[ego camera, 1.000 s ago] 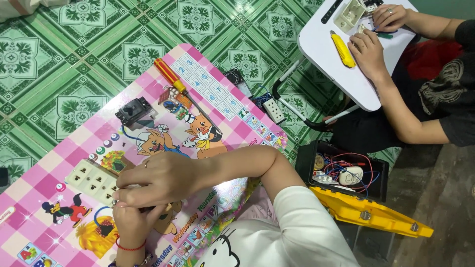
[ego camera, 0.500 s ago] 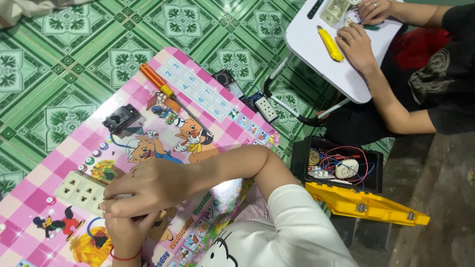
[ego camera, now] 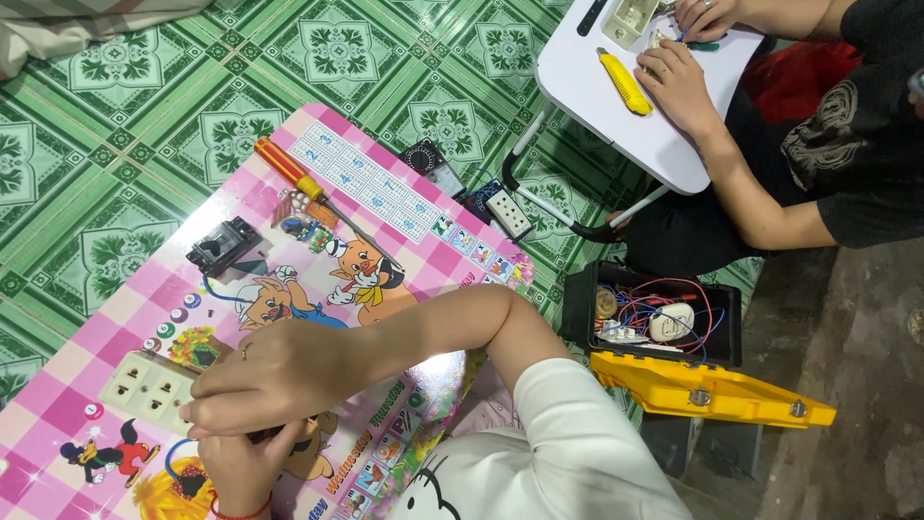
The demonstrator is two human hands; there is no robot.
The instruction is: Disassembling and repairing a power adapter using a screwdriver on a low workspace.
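Pink cartoon table (ego camera: 87, 327): screwdriver (ego camera: 289, 171), black breaker (ego camera: 224, 246), cream socket plate (ego camera: 149, 390) on top.

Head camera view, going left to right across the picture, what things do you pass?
Cream socket plate → black breaker → red-and-yellow screwdriver → white power strip → yellow utility knife → black toolbox with wires.

socket plate (ego camera: 144, 390) | cream, multi-outlet, lying flat | pink table's left edge, right end under hands

the right hand (ego camera: 279, 376) covers whatever the left hand (ego camera: 241, 467) grips at lower left; item unidentifiable. the socket plate (ego camera: 144, 390) is partly hidden beneath them. the toolbox (ego camera: 654, 318) contents are too small to identify.
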